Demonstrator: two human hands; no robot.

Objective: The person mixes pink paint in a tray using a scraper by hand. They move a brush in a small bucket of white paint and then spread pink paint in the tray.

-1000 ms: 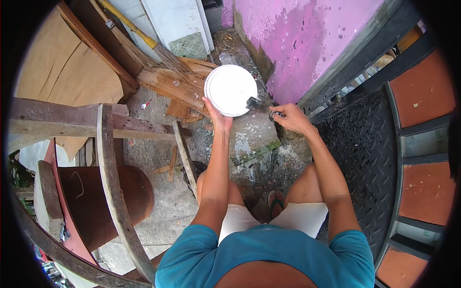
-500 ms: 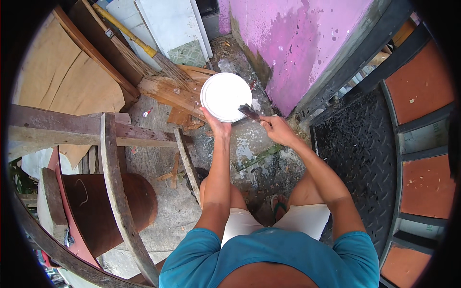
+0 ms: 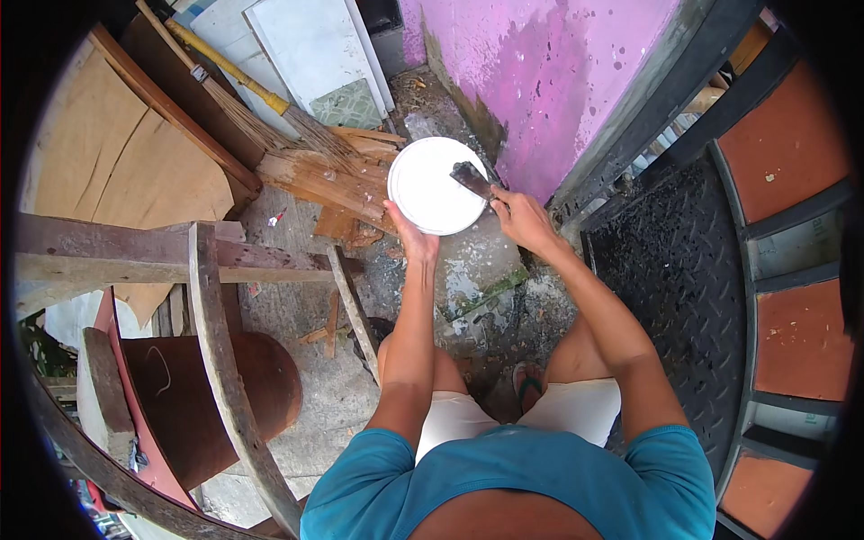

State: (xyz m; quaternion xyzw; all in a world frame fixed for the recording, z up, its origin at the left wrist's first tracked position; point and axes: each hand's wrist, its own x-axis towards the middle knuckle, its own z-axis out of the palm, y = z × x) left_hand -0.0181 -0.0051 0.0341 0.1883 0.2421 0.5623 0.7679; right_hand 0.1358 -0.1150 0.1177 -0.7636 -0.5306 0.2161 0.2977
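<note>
A round white bucket or lid (image 3: 423, 189), seen from above, sits in my left hand (image 3: 412, 232), whose fingers and thumb hold its lower-left edge. My right hand (image 3: 524, 220) grips the handle of a dark putty knife (image 3: 473, 180). The knife's blade reaches over the upper right part of the white surface, with dark residue near its tip; whether it touches cannot be told.
Two brooms (image 3: 220, 54) lean over plywood scraps (image 3: 306, 180) at upper left. A weathered wooden frame (image 3: 216, 333) and brown drum-like object (image 3: 270, 387) stand left. A pink wall (image 3: 549, 90) rises behind. A black diamond-plate surface (image 3: 666, 333) and orange panels (image 3: 796, 333) lie right.
The putty knife has moved up and inward over the white surface with my right hand, from its right edge. The white round object has shifted slightly, still in my left hand.
</note>
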